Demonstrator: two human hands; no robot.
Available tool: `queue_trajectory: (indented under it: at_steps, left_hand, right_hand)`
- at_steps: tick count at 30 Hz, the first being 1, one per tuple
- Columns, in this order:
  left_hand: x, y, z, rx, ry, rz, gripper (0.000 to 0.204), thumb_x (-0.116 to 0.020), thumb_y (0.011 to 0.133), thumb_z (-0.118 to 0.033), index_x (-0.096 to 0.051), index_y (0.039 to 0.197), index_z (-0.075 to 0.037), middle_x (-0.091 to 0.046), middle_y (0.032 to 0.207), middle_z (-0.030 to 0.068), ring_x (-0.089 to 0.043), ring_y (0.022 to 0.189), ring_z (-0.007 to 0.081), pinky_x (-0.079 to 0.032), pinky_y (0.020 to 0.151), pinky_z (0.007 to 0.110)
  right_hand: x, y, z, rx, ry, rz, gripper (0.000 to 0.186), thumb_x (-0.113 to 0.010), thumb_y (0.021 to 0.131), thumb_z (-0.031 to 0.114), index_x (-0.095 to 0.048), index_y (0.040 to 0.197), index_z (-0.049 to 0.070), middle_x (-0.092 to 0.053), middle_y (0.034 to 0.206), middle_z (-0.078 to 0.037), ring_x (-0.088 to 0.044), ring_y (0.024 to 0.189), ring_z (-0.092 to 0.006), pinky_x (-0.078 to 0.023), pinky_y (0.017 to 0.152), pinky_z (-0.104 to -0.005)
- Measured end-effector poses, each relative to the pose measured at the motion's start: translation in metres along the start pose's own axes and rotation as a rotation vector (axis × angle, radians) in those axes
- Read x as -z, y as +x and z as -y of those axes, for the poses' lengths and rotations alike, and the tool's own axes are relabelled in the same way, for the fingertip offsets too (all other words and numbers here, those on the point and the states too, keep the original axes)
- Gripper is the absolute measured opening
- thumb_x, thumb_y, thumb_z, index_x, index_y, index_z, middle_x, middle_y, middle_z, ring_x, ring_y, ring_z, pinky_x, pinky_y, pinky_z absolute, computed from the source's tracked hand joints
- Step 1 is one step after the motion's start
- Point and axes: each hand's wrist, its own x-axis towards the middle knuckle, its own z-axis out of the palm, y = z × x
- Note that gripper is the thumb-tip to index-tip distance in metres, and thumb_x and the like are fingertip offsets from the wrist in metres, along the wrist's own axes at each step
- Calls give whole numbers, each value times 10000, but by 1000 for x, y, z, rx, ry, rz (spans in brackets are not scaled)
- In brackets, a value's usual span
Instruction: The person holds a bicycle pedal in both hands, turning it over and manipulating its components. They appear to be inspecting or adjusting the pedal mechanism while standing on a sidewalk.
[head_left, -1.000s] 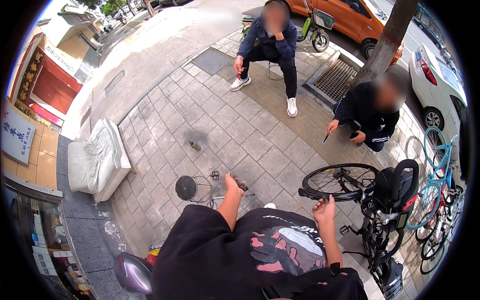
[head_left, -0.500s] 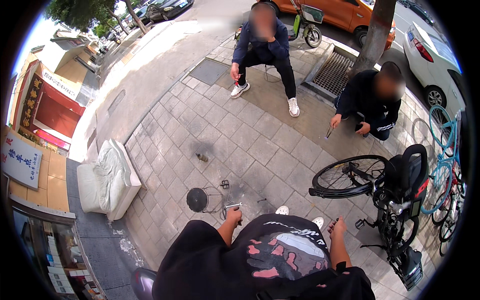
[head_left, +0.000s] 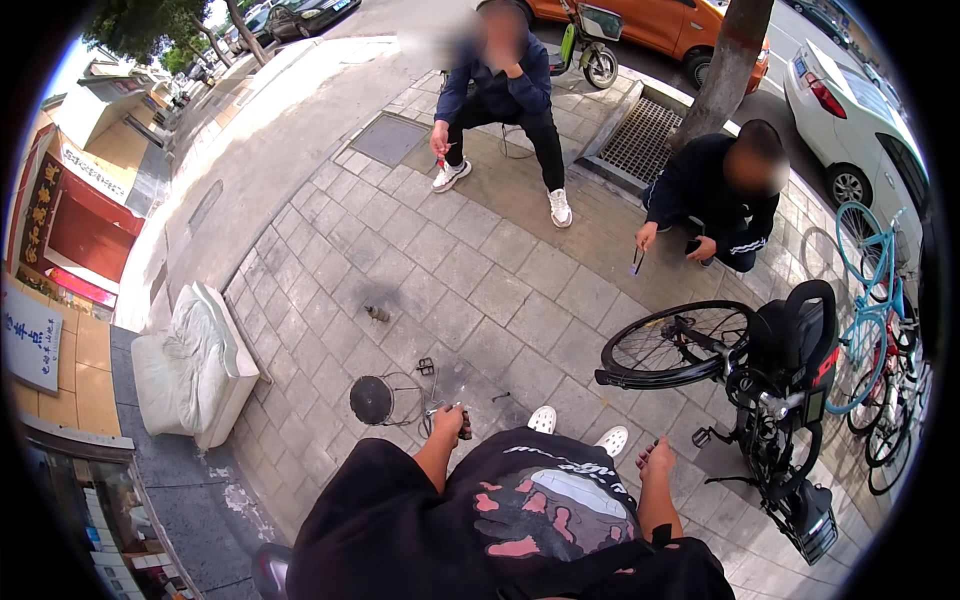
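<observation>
My left hand is closed in front of my body, near a round black stool. A metal wrench lies in its grip, now mostly covered by the fingers. My right hand hovers palm up beside my shirt, its fingers loosely bent and apart, with nothing that I can make out in them. To its right is a black bicycle, its wheel pointing away from me. On the paving by the stool are a loose bicycle pedal and a small dark rod-like part.
A small dark bottle-like object stands on a stained patch of paving. An old pale sofa seat is at the left. One person sits ahead; another squats holding a thin tool. A turquoise bicycle stands at the far right.
The whole scene has shifted slightly left as my view turned. The wrench, plain above my left hand before, is now mostly hidden. The bicycle stays in place.
</observation>
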Motion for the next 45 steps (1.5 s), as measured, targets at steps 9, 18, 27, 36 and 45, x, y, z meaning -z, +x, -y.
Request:
queue_trajectory:
  at_steps: [9,18,27,36,45]
  left_hand:
    - [16,18,29,68,84,-25,476,-576,931,-112,-515,1384,20,-636,955,129,-612,643,238,-561,539,376]
    - [7,20,14,56,52,16,692,-584,855,-9,-386,1518,3,-627,1139,198,-638,671,269,-560,558,370]
    - [-5,19,7,53,110,6,731,-594,869,7,-347,1555,-46,-622,1181,203,-639,623,266,-541,539,376]
    - [-16,22,-7,38,112,16,745,-586,857,-2,-337,1558,-41,-633,1206,230,-644,627,265,-539,546,369]
    - [-37,18,-19,10,112,58,749,-605,864,-14,-324,1558,-25,-625,1169,232,-646,641,275,-537,554,384]
  right_hand:
    - [-1,6,4,-7,-22,-3,366,-559,1013,431,-551,1114,80,-588,843,-76,-577,619,-227,-476,491,-378]
    - [-18,8,13,36,-45,44,354,-544,1021,424,-574,1101,81,-594,843,-80,-578,618,-225,-475,488,-376]
    - [-18,3,22,36,-25,38,376,-555,1017,440,-574,1105,76,-591,826,-78,-578,612,-217,-474,482,-374]
    - [-5,9,21,52,12,17,337,-553,1017,411,-559,1080,81,-594,829,-73,-583,615,-217,-472,480,-368]
    - [4,10,32,60,40,-11,368,-544,1012,403,-560,1121,52,-604,835,-90,-593,591,-214,-473,443,-349]
